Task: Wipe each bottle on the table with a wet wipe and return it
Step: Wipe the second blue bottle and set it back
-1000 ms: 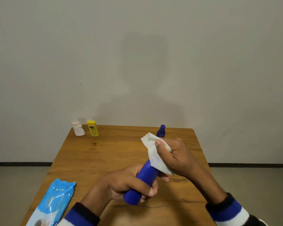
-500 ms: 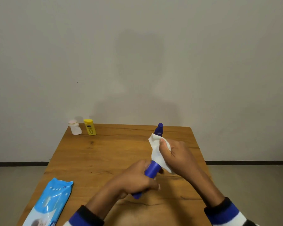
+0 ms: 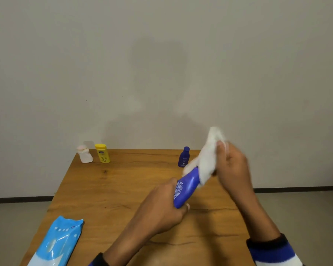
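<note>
now left hand point(image 3: 158, 210) grips blue bottle point(image 3: 186, 187), white print unreadable; right hand point(image 3: 232, 166) holds wipe point(image 3: 209, 158)

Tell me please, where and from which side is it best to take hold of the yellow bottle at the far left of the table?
Probably grip the yellow bottle round its middle body, coming from the right front. It stands upright, and the white bottle stands close on its left, leaving little room for fingers there. The cap on top is narrower, so the wider body seems a firmer hold.

Grey wall point(image 3: 65, 64); dark skirting point(image 3: 19, 199)
</note>
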A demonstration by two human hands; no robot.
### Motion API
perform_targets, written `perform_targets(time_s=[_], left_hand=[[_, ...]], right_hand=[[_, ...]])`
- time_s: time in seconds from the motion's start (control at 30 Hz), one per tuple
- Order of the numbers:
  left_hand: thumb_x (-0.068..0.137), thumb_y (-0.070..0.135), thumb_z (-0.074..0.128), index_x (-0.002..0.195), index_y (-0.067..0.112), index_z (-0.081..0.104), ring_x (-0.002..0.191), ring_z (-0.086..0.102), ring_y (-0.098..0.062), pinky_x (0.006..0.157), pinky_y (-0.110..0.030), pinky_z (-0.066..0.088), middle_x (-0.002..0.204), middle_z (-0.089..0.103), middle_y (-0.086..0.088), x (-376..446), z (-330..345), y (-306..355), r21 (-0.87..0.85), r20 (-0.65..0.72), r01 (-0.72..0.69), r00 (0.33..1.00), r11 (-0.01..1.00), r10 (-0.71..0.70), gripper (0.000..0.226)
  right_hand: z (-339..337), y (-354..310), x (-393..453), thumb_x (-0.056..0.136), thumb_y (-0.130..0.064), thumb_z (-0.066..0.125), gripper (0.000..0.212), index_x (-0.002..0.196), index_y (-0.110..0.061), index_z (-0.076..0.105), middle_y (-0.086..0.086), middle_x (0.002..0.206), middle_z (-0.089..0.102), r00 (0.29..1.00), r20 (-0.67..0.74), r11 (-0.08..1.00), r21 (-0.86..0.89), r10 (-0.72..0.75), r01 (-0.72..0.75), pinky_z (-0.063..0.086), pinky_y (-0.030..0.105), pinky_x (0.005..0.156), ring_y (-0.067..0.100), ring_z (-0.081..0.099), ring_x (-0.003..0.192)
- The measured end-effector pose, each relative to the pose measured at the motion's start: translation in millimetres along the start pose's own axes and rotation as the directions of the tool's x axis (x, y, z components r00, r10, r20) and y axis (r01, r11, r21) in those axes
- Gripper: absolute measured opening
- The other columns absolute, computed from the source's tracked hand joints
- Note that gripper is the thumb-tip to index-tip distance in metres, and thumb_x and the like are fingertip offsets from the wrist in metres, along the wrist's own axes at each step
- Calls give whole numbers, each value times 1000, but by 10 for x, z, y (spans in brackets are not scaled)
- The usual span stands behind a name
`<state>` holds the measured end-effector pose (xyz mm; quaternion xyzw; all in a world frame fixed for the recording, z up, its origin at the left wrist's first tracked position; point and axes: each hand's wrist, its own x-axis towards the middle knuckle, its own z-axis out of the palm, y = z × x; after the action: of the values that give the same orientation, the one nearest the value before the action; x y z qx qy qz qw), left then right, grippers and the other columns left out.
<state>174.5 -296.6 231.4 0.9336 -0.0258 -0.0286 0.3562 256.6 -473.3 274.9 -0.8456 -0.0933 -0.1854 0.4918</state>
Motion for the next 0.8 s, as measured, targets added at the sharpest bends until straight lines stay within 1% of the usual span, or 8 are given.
perform_targets(time_s=[0.07,0.17,0.27,0.33,0.43,0.57,0.67,0.8], left_hand=[[73,52,72,95,37,43,61,50,-6,52,-17,30,79,53,14,-3,-23,-42,-3,-27,0,1000,1000,0,39],[74,51,72,100,35,47,62,51,-8,54,-21,34,80,55,9,-12,-22,-100,1,-53,27,998,1000,-27,39],[74,47,73,100,34,50,67,55,-8,55,-19,37,82,57,12,-10,-3,-80,-17,-109,38,993,999,-40,37],[78,37,74,107,33,59,82,64,-9,55,-8,39,83,57,20,-11,49,-91,-109,-128,72,988,991,-86,33],[81,22,72,121,24,61,86,64,-5,58,-5,45,86,58,20,-50,53,-88,-238,-84,221,965,946,-247,41],[76,25,76,98,41,61,61,59,-2,60,-27,55,76,66,15,-83,-28,-19,-447,43,73,997,891,-61,31],[79,43,76,113,48,54,65,61,-12,65,-29,56,83,67,-3,-132,-59,21,-647,128,90,992,757,-8,40],[80,68,65,126,70,27,70,64,-14,68,-27,56,103,70,-2,-164,-62,81,-681,200,129,980,721,14,60]], right_hand=[[-157,-1,88,104,-31,47,33,86,-8,62,8,76,65,975,-203,987,148,93,-63,53,40,55,22,63,68],[-283,-98,22,98,-19,60,12,108,-18,67,-6,97,70,962,-271,976,216,26,35,56,18,64,9,68,87],[-110,-179,-275,82,10,60,35,108,-10,70,-1,106,71,943,-89,933,139,-321,331,55,24,83,11,67,98],[114,-166,-533,72,14,63,43,110,-4,72,8,116,71,827,138,836,20,-546,548,52,29,96,18,64,114],[311,-22,-771,79,7,69,40,118,-4,70,10,127,68,692,325,717,-57,-645,694,46,34,108,23,51,135],[107,151,-656,90,0,54,29,115,-4,68,7,126,66,770,93,760,-125,-632,638,48,29,105,20,59,125],[-110,180,-511,84,0,54,34,106,-19,71,-16,113,69,902,-216,924,1,-373,382,48,12,91,8,67,105],[-207,93,-436,82,8,62,53,123,-26,63,-12,104,70,967,-204,955,222,-150,195,54,16,74,12,70,91]])
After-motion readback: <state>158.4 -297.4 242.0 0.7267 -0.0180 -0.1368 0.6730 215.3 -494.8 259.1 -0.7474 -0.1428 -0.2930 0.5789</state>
